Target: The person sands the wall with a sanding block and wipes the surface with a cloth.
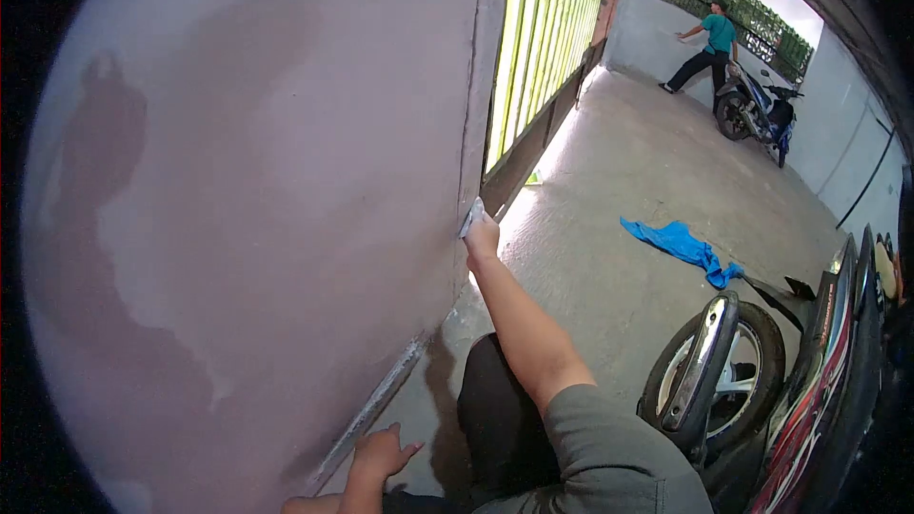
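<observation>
My right hand [483, 234] is closed on a small whitish, flat-edged tool [472, 216], held against the wall's edge beside the gate. What the tool is exactly is too small to tell. Low at the bottom, my left hand [384, 452] holds nothing, its fingers apart, near the base of the wall. The pinkish-grey wall [286, 181] fills the left side and carries darker patches. A pale strip [381, 395] runs along the wall's foot, just above my left hand.
A barred metal gate [543, 48] adjoins the wall. A blue cloth [681, 246] lies on the concrete floor [609, 181]. A motorcycle's wheel [762, 366] is close at lower right. Farther back, a person [716, 43] stands beside another motorcycle [757, 112].
</observation>
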A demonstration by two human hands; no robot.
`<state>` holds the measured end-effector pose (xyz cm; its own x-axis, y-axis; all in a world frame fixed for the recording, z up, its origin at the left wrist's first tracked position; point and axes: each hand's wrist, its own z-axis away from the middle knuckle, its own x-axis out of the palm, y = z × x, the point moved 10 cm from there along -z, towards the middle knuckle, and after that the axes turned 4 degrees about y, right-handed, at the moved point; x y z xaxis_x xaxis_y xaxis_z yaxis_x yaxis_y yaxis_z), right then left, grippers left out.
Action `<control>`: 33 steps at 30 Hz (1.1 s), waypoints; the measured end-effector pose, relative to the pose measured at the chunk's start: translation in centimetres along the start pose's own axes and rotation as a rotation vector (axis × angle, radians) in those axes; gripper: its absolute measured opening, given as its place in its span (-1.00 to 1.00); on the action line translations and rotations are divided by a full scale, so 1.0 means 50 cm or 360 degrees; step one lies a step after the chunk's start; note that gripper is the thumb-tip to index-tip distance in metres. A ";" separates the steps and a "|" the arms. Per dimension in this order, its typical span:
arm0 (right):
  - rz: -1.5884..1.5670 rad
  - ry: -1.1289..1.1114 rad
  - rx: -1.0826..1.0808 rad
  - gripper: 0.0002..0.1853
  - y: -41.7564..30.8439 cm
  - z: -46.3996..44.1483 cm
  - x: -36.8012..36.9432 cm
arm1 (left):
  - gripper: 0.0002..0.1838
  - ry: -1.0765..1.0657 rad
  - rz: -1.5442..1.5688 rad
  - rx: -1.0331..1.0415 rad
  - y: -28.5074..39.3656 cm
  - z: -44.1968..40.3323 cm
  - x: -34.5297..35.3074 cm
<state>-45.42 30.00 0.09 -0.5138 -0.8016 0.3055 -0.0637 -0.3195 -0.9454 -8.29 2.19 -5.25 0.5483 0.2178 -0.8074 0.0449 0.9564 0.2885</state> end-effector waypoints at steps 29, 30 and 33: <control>-0.0439 0.0033 0.0313 -0.58 0.064 0.049 0.039 | -0.21 0.0056 0.0050 0.0033 0.007 0.003 0.005; -0.0442 0.0040 0.0326 -0.58 0.076 0.036 0.032 | -0.21 0.0044 0.0043 0.0025 0.014 0.005 0.002; -0.0678 -0.0093 0.0547 -0.71 0.069 0.045 0.041 | -0.21 0.0068 0.0039 0.0022 0.023 0.004 -0.025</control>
<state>-44.79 26.09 -2.30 -0.4545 -0.5889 0.6683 0.0323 -0.7607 -0.6483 -8.74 2.98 -3.77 0.5133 0.2494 -0.8212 0.0438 0.9480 0.3153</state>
